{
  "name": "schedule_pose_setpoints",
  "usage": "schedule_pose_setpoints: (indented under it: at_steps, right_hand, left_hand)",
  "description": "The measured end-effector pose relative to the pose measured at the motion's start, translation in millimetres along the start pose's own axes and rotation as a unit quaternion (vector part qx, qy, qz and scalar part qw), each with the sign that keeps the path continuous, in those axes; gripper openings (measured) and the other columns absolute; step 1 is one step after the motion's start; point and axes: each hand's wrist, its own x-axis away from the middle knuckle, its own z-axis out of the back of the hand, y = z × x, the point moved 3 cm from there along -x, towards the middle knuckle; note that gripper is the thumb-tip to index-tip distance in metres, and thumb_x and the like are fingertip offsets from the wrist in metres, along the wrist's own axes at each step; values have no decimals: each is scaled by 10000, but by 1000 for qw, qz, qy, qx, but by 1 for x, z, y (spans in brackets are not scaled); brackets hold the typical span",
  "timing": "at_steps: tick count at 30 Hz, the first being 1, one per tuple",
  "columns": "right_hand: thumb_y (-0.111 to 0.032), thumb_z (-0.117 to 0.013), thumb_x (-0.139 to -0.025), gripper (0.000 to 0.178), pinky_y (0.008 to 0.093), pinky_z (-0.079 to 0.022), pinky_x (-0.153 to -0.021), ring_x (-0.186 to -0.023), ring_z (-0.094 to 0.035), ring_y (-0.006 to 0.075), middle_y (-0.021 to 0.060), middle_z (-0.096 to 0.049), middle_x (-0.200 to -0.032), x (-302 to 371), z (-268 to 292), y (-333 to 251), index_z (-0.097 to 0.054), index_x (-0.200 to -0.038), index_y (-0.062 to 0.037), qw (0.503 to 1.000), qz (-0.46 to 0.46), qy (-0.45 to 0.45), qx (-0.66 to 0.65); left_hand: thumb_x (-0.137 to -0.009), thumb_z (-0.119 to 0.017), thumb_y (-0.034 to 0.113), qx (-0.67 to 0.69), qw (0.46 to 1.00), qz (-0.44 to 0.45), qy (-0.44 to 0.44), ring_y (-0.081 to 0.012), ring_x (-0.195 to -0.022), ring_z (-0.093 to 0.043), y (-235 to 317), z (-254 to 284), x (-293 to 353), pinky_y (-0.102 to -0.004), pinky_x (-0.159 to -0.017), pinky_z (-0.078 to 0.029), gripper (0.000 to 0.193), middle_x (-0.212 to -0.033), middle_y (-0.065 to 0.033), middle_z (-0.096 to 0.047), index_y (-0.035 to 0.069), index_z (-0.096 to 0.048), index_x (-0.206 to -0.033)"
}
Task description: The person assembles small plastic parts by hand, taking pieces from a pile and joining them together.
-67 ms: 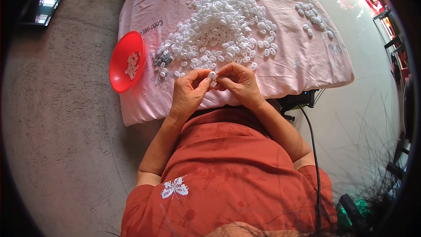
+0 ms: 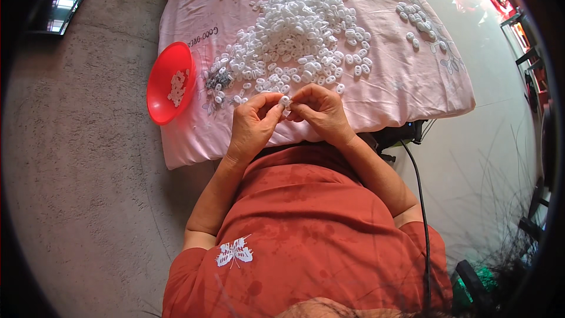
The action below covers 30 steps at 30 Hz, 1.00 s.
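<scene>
Near the front edge of the cloth-covered table, my two hands meet fingertip to fingertip. My left hand (image 2: 252, 122) pinches a small white oval plastic piece (image 2: 285, 100) with holes in it between thumb and forefinger. From the other side, the closed fingertips of my right hand (image 2: 327, 115) press at the same piece, and a bit of white shows below it. Whether that is a second part is too small to tell. Just beyond my fingers spreads a big heap of similar white oval pieces (image 2: 294, 29).
A red bowl (image 2: 158, 103) with small white parts inside sits at the table's left edge. Beside it lies a little pile of grey bits (image 2: 218, 78). More white pieces (image 2: 419, 19) are grouped at the right on the pink cloth (image 2: 406, 88). A black cable (image 2: 419, 182) hangs at my right.
</scene>
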Motion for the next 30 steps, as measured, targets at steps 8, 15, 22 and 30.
schedule_pose_setpoints:
  at_steps: [8,15,22,30]
  right_hand:
    - [3,-597,-901,81,240,-557,-716,-803,-682,133,65,-673,-889,0,0,-1,-585,-981,14,1000,5,3,2]
    - [17,-590,-896,85,237,-555,-711,-806,-669,116,57,-670,-890,1,-1,-1,-590,-981,17,1000,12,10,-6]
    - [-6,-600,-906,112,232,-552,-709,-796,-668,114,56,-674,-903,1,-3,-3,-585,-1017,2,1000,15,18,-7]
    - [-17,-598,-916,150,235,-555,-716,-806,-668,119,67,-685,-935,0,-4,-2,-592,-1065,-5,1000,18,18,-17]
  left_hand:
    - [-905,-617,39,2,1000,-8,17,-78,-749,-650,1,-1,0,-216,-665,-525,139,-853,-46,-687,-27,-660,-1019]
    - [-922,-601,42,-30,999,-16,10,-88,-771,-646,4,-2,0,-217,-707,-541,174,-889,-49,-680,-35,-645,-1072]
    - [-919,-597,29,-64,997,-43,15,-83,-789,-649,3,-2,-1,-216,-712,-537,160,-889,-51,-683,-38,-649,-1054]
    - [-914,-600,26,-104,993,-56,9,-80,-790,-646,8,0,-1,-212,-709,-529,149,-889,-43,-681,-29,-655,-1042]
